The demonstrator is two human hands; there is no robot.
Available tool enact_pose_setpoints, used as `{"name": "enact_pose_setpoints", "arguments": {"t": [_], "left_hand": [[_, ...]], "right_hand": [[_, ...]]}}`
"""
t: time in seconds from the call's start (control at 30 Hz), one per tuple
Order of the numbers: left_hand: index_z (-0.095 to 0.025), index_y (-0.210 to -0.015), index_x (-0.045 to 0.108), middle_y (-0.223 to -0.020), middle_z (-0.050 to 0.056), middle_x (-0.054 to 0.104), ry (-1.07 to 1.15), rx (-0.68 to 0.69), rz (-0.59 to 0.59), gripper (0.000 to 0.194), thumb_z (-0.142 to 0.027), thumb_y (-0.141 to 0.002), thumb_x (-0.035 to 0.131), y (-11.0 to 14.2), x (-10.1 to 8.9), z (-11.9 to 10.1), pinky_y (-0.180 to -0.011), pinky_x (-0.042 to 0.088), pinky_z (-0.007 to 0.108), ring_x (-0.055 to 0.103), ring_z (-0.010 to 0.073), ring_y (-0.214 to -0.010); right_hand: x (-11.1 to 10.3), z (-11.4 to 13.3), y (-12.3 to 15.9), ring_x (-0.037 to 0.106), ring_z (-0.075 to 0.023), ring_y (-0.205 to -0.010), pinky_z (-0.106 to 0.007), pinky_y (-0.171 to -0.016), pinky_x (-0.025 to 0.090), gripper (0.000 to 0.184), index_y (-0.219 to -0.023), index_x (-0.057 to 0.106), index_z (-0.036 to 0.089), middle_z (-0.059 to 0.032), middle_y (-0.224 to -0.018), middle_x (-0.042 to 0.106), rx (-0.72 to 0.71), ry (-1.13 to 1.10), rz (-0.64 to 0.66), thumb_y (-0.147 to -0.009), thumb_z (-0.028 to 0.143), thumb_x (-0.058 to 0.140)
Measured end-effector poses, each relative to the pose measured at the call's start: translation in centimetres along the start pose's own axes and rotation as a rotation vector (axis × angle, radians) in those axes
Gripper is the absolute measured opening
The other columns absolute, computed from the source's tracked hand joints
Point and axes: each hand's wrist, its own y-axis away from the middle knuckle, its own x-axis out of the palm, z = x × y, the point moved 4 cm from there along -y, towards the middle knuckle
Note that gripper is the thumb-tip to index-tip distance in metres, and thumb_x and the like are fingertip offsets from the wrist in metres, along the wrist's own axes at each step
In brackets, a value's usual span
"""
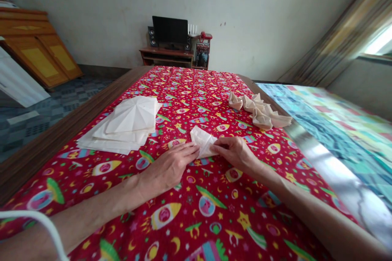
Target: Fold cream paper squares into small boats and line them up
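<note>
paper (202, 136), pale, creased; red cloth (196, 108) beneath

- Before us, a cloth (196, 220) lies over a table (101, 102).
- Near the cloth's middle, our left hand (173, 165) and right hand (237, 154) touch one paper (203, 140) between them.
- To our left, beyond that hand, rests a stack of sheets (133, 118).
- To our right and farther off sits a cluster of paper pieces (262, 119), near the cloth's edge.
- Behind the table, against the wall (254, 16), a desk (167, 54) bears a monitor (170, 30).
- Far left stands a cabinet (49, 55); far right hangs a curtain (330, 49).
</note>
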Motion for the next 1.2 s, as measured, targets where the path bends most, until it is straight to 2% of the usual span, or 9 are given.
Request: {"name": "enact_pose_setpoints", "arguments": {"t": [0.1,0.3,0.4,0.5,0.67,0.9,1.03,1.2], "left_hand": [[-0.009,-0.125,0.053,-0.128,0.012,0.056,0.030,-0.001,-0.018,0.047,-0.001,-0.082,0.035,-0.1,-0.3,-0.2,-0.104,0.042,0.039,0.046,0.0205,-0.124],[-0.012,-0.120,0.056,-0.121,0.010,0.059,0.168,-0.031,-0.075,0.044,0.000,-0.083,0.037,-0.3,-0.5,-0.7,-0.101,0.045,0.035,0.050,0.0178,-0.117],[-0.013,-0.129,0.048,-0.124,0.010,0.055,0.169,-0.078,-0.091,0.050,0.000,-0.082,0.039,-0.2,-0.1,-0.6,-0.103,0.044,0.038,0.048,0.0191,-0.117],[-0.016,-0.136,0.040,-0.126,0.010,0.052,0.148,-0.056,-0.054,0.057,0.000,-0.082,0.039,-0.2,0.1,-0.8,-0.102,0.043,0.041,0.046,0.0213,-0.117],[-0.017,-0.132,0.046,-0.124,0.008,0.052,0.145,-0.028,0.010,0.050,-0.002,-0.084,0.038,-0.5,-0.4,-1.3,-0.102,0.043,0.040,0.045,0.0212,-0.115],[-0.017,-0.126,0.052,-0.122,0.009,0.054,0.145,0.007,0.046,0.043,-0.005,-0.086,0.041,-0.5,-1.0,-1.7,-0.101,0.044,0.038,0.048,0.0199,-0.113],[-0.014,-0.123,0.054,-0.127,0.010,0.053,0.148,0.015,0.049,0.041,-0.004,-0.086,0.040,-0.5,-0.9,-1.6,-0.101,0.044,0.036,0.047,0.0193,-0.114],[-0.014,-0.120,0.058,-0.127,0.010,0.055,0.150,0.049,0.017,0.043,-0.001,-0.082,0.039,-0.5,-1.0,-1.5,-0.100,0.045,0.040,0.045,0.0210,-0.119]], "right_hand": [[0.3,-0.2,-0.6,0.044,-0.0079,-0.049,-0.020,-0.048,0.029,0.022,-0.066,0.066,0.018,0.0034,-0.052,0.054,-0.004,0.055,-0.017,-0.081,0.033,0.059],[0.5,-0.2,-0.7,0.046,-0.0084,-0.050,-0.021,-0.050,0.028,0.020,-0.069,0.065,0.018,0.0024,-0.056,0.057,-0.015,0.133,0.011,-0.081,0.032,0.058],[0.5,-0.2,-0.7,0.046,-0.0085,-0.050,-0.021,-0.050,0.028,0.019,-0.070,0.064,0.018,0.0023,-0.057,0.057,-0.030,0.145,0.024,-0.081,0.033,0.058],[0.6,-0.2,-0.7,0.046,-0.0087,-0.051,-0.021,-0.051,0.028,0.019,-0.071,0.064,0.019,0.0020,-0.058,0.058,-0.034,0.146,0.036,-0.082,0.033,0.058],[0.6,0.1,-0.4,0.050,-0.0097,-0.054,-0.021,-0.052,0.029,0.019,-0.074,0.064,0.018,0.0009,-0.062,0.060,-0.014,0.191,0.021,-0.084,0.031,0.055],[0.7,0.6,-0.3,0.049,-0.0096,-0.055,-0.021,-0.053,0.029,0.018,-0.074,0.062,0.017,0.0000,-0.063,0.059,-0.060,0.274,-0.007,-0.085,0.029,0.054],[0.8,0.6,-0.2,0.049,-0.0098,-0.056,-0.021,-0.053,0.029,0.018,-0.072,0.059,0.017,-0.0003,-0.063,0.058,-0.087,0.282,-0.043,-0.086,0.028,0.055],[0.7,0.8,0.0,0.046,-0.0095,-0.055,-0.021,-0.053,0.029,0.018,-0.069,0.056,0.017,0.0004,-0.062,0.056,-0.118,0.271,-0.065,-0.085,0.026,0.055]]}}
